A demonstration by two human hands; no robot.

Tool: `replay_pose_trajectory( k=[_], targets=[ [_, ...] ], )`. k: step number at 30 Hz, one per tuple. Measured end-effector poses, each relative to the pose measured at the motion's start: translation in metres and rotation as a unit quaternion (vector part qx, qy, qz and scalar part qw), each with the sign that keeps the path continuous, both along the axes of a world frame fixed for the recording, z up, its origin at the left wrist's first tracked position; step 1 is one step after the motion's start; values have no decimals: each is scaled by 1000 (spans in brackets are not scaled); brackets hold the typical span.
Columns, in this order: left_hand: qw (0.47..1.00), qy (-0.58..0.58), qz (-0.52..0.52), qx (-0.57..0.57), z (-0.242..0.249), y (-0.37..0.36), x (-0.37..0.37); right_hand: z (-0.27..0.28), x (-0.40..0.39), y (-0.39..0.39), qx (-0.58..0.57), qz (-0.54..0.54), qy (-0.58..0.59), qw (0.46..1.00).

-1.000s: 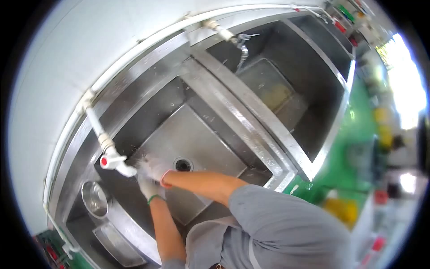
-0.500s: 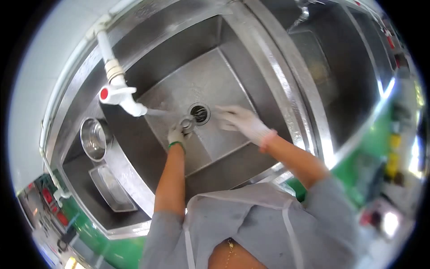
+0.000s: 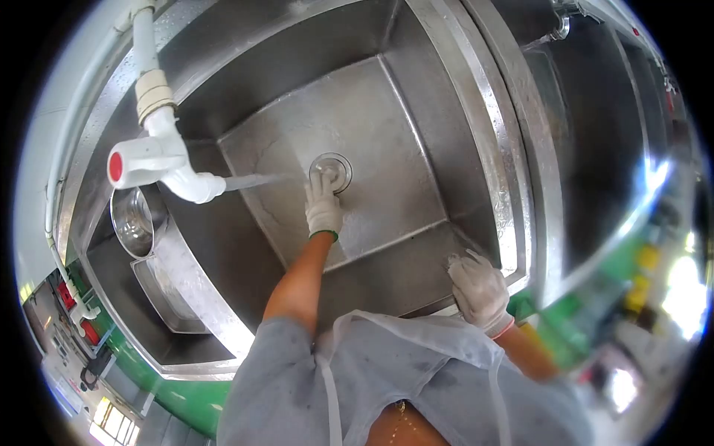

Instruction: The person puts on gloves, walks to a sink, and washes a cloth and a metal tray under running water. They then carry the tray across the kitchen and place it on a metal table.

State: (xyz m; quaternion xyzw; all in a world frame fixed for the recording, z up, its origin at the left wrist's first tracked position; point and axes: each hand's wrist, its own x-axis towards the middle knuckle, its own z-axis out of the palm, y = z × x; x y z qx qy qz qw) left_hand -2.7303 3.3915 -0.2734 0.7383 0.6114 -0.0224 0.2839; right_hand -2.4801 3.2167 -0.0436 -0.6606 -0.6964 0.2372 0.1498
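My left hand (image 3: 323, 208), in a white glove with a green cuff, reaches into the steel sink (image 3: 290, 134). Its fingers are stretched out and rest on a round drain plug (image 3: 335, 172), which sits in the drain opening at the sink's bottom. At the sink's front right edge is my right hand (image 3: 482, 291), gloved in white with a pinkish cuff. Its fingers are loosely bent and partly apart, and I make out nothing held in them. Water (image 3: 256, 181) streams from a white tap (image 3: 160, 160) with a red-marked handle, left of my left hand.
On the left, a round steel bowl (image 3: 134, 223) and a rectangular steel tray (image 3: 167, 293) lie in a neighbouring basin. Another basin (image 3: 595, 111) adjoins on the right, with its own running tap (image 3: 558, 31). Green floor (image 3: 190, 401) shows beyond the sinks.
The plug, held beside the open drain before, now sits in the drain under my left fingers. My right hand has drawn back from the drain to the front right edge. The view has shifted.
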Motion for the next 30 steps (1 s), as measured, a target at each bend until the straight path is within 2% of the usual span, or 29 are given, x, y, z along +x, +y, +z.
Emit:
replay_pose_trajectory(
  k=[2,5,8,11,15,16,17,18,19,21,23,26,29,30],
  targets=[
    [997,27,-62,-22,-6,-9,3,4,-2,3,9,-8,7,1000],
    [997,23,-57,-35,-23,-10,7,-2,-1,-5,20,-15,-10,1000],
    [990,95,-99,-30,-15,-12,14,5,-1,0,1,-5,-6,1000],
    [995,30,-81,-58,-11,-1,28,3,3,-12,-34,-3,-18,999],
    [988,-130,-58,-52,-33,-9,3,-3,8,-29,21,-38,-28,999],
    [950,-211,101,-208,-26,-3,-5,-8,11,-35,-10,-35,-27,999],
    [857,-273,254,-356,-18,3,-13,-15,13,-42,-41,-30,-23,998],
    [773,-380,358,-360,-20,6,-34,-18,14,-47,-71,-22,-15,997],
    [665,-474,454,-357,-22,10,-45,-20,14,-50,-50,-38,-7,998],
    [570,-567,537,-253,49,34,-35,-14,7,-49,-12,-68,2,998],
    [592,-603,498,-196,59,65,-58,-10,8,-51,25,-78,-10,997],
    [713,-547,391,-199,98,97,-65,-12,8,-55,51,-91,-14,994],
    [774,-472,392,-154,137,97,-62,-20,8,-61,100,-99,-6,990],
    [501,-709,456,-197,145,108,-79,-22,8,-62,121,-100,-4,988]
  ],
)
